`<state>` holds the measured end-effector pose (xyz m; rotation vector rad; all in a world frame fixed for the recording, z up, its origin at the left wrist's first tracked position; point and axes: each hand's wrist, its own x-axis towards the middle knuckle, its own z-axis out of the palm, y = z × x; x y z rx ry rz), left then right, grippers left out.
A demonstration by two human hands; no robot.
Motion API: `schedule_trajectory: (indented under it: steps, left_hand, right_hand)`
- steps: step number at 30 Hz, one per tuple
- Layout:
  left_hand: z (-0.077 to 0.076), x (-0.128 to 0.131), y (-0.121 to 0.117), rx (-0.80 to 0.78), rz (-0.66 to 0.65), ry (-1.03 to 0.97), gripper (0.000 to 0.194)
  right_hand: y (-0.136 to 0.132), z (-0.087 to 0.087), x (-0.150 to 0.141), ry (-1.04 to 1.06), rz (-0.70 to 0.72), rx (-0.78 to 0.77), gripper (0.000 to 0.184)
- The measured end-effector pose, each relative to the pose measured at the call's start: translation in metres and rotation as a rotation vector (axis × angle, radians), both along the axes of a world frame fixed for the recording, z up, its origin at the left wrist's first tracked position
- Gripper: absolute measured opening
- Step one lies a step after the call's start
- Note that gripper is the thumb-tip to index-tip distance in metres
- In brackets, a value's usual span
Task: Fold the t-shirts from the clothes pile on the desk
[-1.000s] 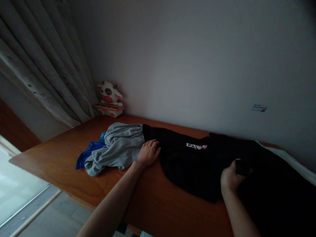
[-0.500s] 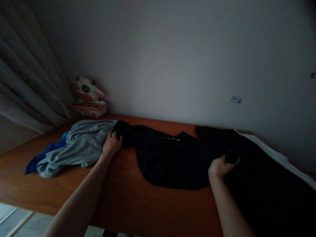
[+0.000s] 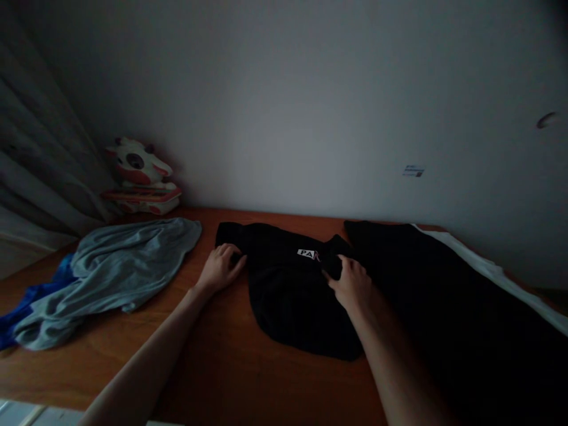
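Observation:
A black garment (image 3: 288, 290) with a small white label (image 3: 308, 254) lies on the brown wooden table (image 3: 222, 367). My left hand (image 3: 219, 269) grips its left corner with curled fingers. My right hand (image 3: 352, 284) rests on its right edge just beside the label, fingers closed on a fold of the cloth. A grey garment (image 3: 115, 266) lies crumpled to the left, apart from my left hand, with a blue cloth (image 3: 18, 302) under its far end.
A second black cloth (image 3: 444, 296) with a white edge spreads over the right of the table. A red and white toy cow (image 3: 137, 177) stands in the back left corner by the curtain (image 3: 39, 177). The wall runs close behind the table.
My right hand has moved left from the right black cloth to the label area. The black garment is folded narrower and pulled off the grey one. The view has turned right.

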<state>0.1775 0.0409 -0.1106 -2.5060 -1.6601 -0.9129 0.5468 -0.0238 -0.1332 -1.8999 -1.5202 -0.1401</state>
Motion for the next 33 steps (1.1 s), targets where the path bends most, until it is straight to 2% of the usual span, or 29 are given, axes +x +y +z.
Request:
schedule_trajectory:
  steps: [2, 5, 8, 10, 12, 14, 17, 19, 21, 23, 25, 27, 30, 33]
  left_hand:
    - [-0.001, 0.023, -0.009, -0.020, -0.118, -0.016, 0.041]
    - [-0.008, 0.041, -0.011, -0.074, -0.225, 0.022, 0.062]
    - [-0.013, 0.042, -0.006, -0.082, -0.207, 0.052, 0.071]
    - [-0.011, 0.039, -0.008, -0.019, -0.166, -0.014, 0.063]
    - [-0.004, 0.038, -0.014, 0.035, -0.163, -0.097, 0.048]
    - [0.004, 0.042, -0.023, 0.026, -0.227, -0.120, 0.039]
    - [0.009, 0.051, -0.034, -0.069, -0.360, -0.017, 0.054]
    - [0.007, 0.057, -0.036, -0.119, -0.366, 0.045, 0.066]
    - [0.002, 0.059, -0.033, -0.144, -0.326, 0.059, 0.061]
    - [-0.003, 0.057, -0.028, -0.153, -0.296, 0.033, 0.042]
    - [-0.007, 0.055, -0.025, -0.154, -0.278, -0.050, 0.028]
    - [-0.010, 0.053, -0.022, -0.172, -0.236, -0.211, 0.026]
    - [-0.013, 0.052, -0.016, -0.223, -0.072, -0.589, 0.033]
    - [-0.011, 0.048, -0.009, -0.338, 0.112, -1.033, 0.039]
  right_hand:
    - [-0.003, 0.004, -0.008, 0.007, 0.075, -0.042, 0.044]
    - [-0.005, 0.007, -0.014, 0.279, 0.186, -0.034, 0.035]
    - [-0.005, 0.007, -0.018, 0.606, 0.202, 0.067, 0.046]
    - [-0.005, 0.005, -0.019, 0.700, 0.201, 0.157, 0.049]
    - [-0.004, 0.003, -0.015, 0.711, 0.153, 0.221, 0.048]
    - [-0.001, -0.001, -0.008, 0.710, 0.056, 0.271, 0.048]
    - [0.006, -0.007, 0.011, 0.728, -0.099, 0.390, 0.052]
    - [0.010, -0.012, 0.025, 0.729, -0.175, 0.478, 0.055]
    - [0.012, -0.015, 0.038, 0.683, -0.178, 0.473, 0.055]
    - [0.010, -0.017, 0.047, 0.534, -0.107, 0.363, 0.053]
    - [0.005, -0.016, 0.049, 0.318, -0.064, 0.237, 0.052]
    - [-0.002, -0.013, 0.043, 0.154, -0.057, 0.132, 0.055]
    - [-0.013, -0.004, 0.027, 0.048, 0.028, -0.021, 0.069]
    - [-0.018, 0.001, 0.019, -0.066, 0.163, -0.097, 0.088]
